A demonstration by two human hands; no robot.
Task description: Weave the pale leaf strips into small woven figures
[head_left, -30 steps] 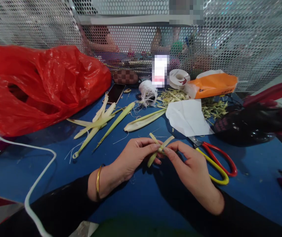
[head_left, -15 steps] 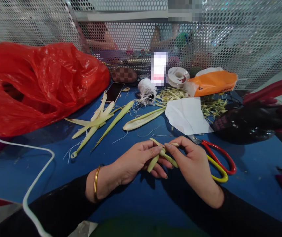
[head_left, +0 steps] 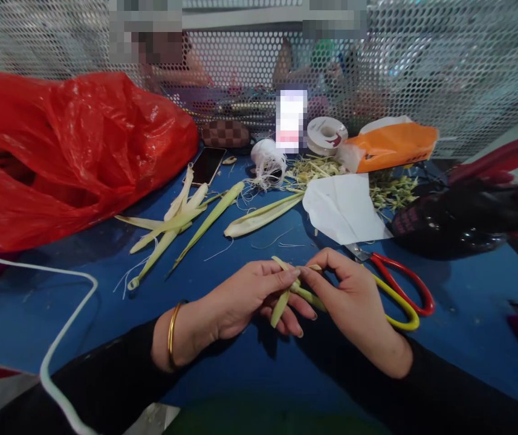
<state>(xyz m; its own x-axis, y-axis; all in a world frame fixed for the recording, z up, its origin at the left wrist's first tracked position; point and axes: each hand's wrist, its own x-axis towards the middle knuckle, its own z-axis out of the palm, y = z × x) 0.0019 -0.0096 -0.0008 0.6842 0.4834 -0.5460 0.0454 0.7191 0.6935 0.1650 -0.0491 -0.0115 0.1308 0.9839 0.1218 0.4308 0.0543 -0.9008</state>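
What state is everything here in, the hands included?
Left hand: gripping the crossed strips
Right hand: pinching one strip's end
Crossed strips: splayed, between both hands
Scissors: lying down, partly hidden by the right hand
Red bag: crumpled
Flat phone: screen dark
Upright screen: lit, content blurred
White thread: strands loose, tangled
White paper: creased

A big red bag (head_left: 123, 139) sat on the left of the blue table (head_left: 467, 314), near a dark phone (head_left: 208, 166) and a brown checkered pouch (head_left: 225, 133), with a white cord (head_left: 46, 376) in front.
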